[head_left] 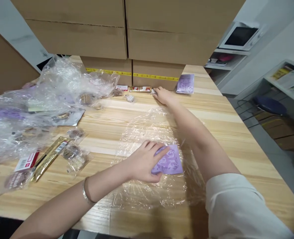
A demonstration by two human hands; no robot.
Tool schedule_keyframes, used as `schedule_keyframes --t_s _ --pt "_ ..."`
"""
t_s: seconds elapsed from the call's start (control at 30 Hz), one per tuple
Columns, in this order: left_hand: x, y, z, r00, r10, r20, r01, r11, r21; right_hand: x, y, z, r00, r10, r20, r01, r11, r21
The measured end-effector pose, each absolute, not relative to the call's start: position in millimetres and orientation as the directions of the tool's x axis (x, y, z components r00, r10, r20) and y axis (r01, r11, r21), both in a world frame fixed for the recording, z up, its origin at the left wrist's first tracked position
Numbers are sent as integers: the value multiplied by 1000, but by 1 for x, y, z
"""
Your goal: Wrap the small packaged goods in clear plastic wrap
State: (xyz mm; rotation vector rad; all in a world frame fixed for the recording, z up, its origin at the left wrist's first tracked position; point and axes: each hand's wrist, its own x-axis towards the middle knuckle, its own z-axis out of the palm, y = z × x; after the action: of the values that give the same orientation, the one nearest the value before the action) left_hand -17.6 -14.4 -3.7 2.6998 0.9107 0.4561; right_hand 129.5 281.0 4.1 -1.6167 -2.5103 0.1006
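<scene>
My left hand [147,161] is closed around a purple printed packet [170,161], its thumb and fingers on the packet's left side. Under that packet a clear plastic bag [137,189] lies spread flat on the wooden table. Farther off, my right hand [162,95] reaches across the table with its fingers closed on a small wrapped piece [153,91], mostly hidden by the fingertips. Right beside those fingers is a gold and red stick packet [140,89]. Another small wrapped snack [130,98] sits to the left. A second purple packet [185,83] stands right of my right hand.
Large cardboard boxes [87,36] line the table's back edge. On the left are a heap of clear plastic bags [62,79], a long gold packet [49,159], wrapped biscuits [76,157] and a red and white packet [26,161]. A microwave [240,36] stands on a shelf beyond.
</scene>
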Motion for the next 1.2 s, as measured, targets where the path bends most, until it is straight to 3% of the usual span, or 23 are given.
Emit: schedule_keyframes --t_s 0.27,0.37,0.43,0.5,0.57,0.63,0.7,0.8,0.93,1.1,1.2 --pt "-24 -10 -9 858 444 260 352 -875 331 123 274 20 -343 936 84 937 347 -42" --pt "-23 -9 -9 816 486 313 379 -858 346 134 241 43 -293 937 190 948 311 -71" --pt "-23 -7 -8 671 614 416 452 -784 426 144 202 58 -292 912 288 928 343 -144" --pt "-24 -3 -7 395 753 525 526 -655 543 155 151 68 -380 869 317 865 455 -213" --pt "-25 -1 -7 134 803 580 536 -551 639 165 97 68 -525 805 275 766 588 -259" --pt "-27 0 -6 43 809 587 514 -522 681 173 50 57 -660 722 208 672 691 -265" --pt "-27 -1 -6 99 811 577 493 -543 679 178 16 39 -733 667 132 629 739 -243" --pt "-25 -5 -6 353 793 497 513 -608 605 187 -6 17 -801 592 90 554 790 -263" --pt "-20 -11 -9 669 719 187 602 -672 432 209 -12 25 -800 585 131 510 779 -363" --pt "-19 -7 -13 699 705 121 627 -685 370 229 -48 50 -837 545 60 481 782 -396" --pt "-21 -3 -10 681 721 125 619 -659 426 228 -78 42 -867 499 20 478 840 -256"
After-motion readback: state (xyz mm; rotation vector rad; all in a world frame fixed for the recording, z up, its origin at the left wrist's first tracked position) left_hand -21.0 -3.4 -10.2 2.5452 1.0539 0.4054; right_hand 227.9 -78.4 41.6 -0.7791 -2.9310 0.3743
